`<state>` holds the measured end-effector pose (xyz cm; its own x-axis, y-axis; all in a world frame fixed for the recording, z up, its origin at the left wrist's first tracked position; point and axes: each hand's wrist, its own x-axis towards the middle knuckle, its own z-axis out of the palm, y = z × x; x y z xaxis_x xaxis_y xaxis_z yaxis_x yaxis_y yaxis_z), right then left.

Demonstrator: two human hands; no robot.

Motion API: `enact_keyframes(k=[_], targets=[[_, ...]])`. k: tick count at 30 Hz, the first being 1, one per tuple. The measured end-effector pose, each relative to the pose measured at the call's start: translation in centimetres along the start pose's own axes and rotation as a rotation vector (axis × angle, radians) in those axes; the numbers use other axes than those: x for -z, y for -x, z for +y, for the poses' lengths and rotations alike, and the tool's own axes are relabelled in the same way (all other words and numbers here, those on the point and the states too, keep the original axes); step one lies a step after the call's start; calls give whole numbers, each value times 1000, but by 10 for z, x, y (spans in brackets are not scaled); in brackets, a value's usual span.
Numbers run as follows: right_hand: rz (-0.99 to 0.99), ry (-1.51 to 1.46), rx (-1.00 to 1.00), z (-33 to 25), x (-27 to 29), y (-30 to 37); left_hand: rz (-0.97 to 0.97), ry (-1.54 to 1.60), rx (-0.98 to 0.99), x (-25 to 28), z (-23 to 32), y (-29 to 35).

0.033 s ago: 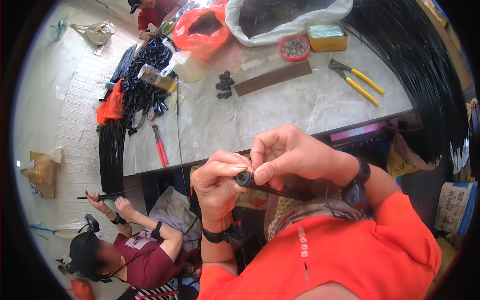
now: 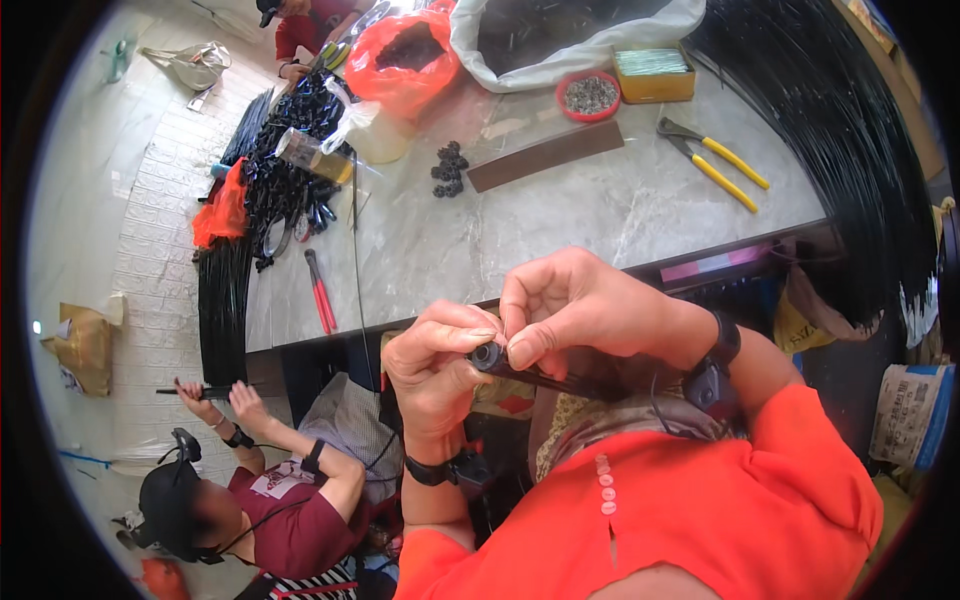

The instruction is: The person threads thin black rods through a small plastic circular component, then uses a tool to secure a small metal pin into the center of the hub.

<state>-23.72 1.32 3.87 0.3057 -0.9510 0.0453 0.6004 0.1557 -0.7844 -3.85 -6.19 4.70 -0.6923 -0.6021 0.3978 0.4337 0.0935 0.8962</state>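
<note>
Clamped the left hand [image 2: 432, 365] on a long black piece [image 2: 530, 374], thumb under and fingers over its round end. Bent the right hand [image 2: 560, 310] above the same piece, just beside the left one, with thumb and forefinger close together at that end. Could not tell the right pinch as empty or filled with some small part. Held the black piece in front of an orange top [image 2: 700, 480], over the lap and just off the near edge of a grey table [image 2: 400, 260], slanting slightly down toward the right. Wore a black strap with a small device on each wrist.

Saw on the table yellow-handled pincers [image 2: 716, 165] with handles spread, a brown strip [image 2: 545, 157] near the middle, and a small heap of black parts [image 2: 450, 170] near its left end. Noticed a red bowl [image 2: 588, 97] of small metal bits beyond the strip, just beside a yellow box [image 2: 660, 90]. Spotted red-handled pliers [image 2: 321, 293] toward the left, near a tangled black pile [image 2: 295, 180]. Saw also long black rods [image 2: 820, 120] curving along the right side, and at lower left a co-worker [image 2: 305, 520] in maroon, holding a thin dark rod [image 2: 218, 392]
</note>
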Motion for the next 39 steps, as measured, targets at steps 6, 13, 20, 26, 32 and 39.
enact_keyframes(k=[6, 13, 20, 26, 32, 39], targets=[[14, -19, -19, -2, 9, -1, 45, -55, -53, -11, -4, -1], [420, 478, 325, -15, -24, 36, 177, 85, 118, -34, -10, -11], [477, 1143, 434, -37, -34, 54, 21, 365, 243, -38, -6, -20], [456, 1193, 410, -46, -38, 59, 91, 479, 268, -38, -28, -18], [463, 1151, 371, -47, -42, 61, 79, 410, 215, -47, -30, -19], [484, 1212, 397, -45, -45, 65, 227, 203, 194, -69, -11, -13]])
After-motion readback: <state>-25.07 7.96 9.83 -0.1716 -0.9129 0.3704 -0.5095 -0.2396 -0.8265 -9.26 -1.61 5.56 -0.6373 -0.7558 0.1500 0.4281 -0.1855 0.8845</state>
